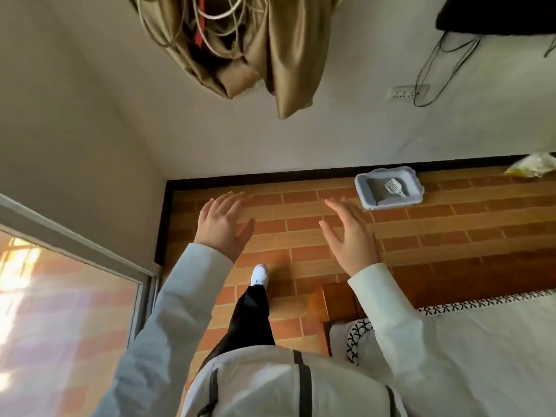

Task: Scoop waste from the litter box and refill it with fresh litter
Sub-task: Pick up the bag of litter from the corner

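Two hands, left point(222, 224) and right point(350, 233), hover with fingers spread, holding nothing. Ahead, a rounded grey litter box point(365, 195) sits on the brick-patterned floor point(451, 230) against the wall, with a white slotted scoop point(394, 188) inside.

The litter box point(388, 188) sits on the floor point(451, 236) against the wall point(331, 139), ahead to my right, with the scoop point(394, 188) lying in it. The bed point(481, 341) is at my right, a window point(60, 296) at my left.

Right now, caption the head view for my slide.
Both hands, left and right, open, approaching litter box holding scoop.
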Demonstrator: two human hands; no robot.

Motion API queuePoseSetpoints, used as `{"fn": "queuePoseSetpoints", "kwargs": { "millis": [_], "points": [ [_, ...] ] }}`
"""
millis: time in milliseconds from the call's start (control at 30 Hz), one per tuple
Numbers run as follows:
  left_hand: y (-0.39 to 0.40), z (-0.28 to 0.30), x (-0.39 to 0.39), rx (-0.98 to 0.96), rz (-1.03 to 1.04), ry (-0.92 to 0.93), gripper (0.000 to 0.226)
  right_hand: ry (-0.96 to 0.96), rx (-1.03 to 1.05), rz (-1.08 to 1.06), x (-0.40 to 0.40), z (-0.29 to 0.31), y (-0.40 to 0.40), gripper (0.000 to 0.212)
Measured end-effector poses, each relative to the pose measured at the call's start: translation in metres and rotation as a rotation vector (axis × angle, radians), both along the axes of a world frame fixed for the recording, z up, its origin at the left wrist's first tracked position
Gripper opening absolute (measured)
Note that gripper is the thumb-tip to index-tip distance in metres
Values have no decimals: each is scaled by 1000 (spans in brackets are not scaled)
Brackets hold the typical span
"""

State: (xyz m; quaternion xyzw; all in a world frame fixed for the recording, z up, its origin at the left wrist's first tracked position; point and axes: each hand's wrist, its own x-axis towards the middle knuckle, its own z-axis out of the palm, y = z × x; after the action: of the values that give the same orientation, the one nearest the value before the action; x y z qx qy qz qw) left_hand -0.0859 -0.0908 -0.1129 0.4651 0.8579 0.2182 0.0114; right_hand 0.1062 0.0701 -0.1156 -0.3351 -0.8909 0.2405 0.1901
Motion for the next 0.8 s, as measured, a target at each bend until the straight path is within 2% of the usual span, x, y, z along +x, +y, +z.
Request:
{"fn": "queuePoseSetpoints", "kwargs": {
  "millis": [400,567,800],
  "points": [
    [249,11,-101,25,-411,50,42,21,-56,-438,-54,-3,163,41],
    [348,16,-97,77,-603,20,39,25,-119,-603,-43,-3,220,40],
    [477,2,-54,17,-829,-51,49,71,-90,-841,-3,-15,292,32]
  ]
}}
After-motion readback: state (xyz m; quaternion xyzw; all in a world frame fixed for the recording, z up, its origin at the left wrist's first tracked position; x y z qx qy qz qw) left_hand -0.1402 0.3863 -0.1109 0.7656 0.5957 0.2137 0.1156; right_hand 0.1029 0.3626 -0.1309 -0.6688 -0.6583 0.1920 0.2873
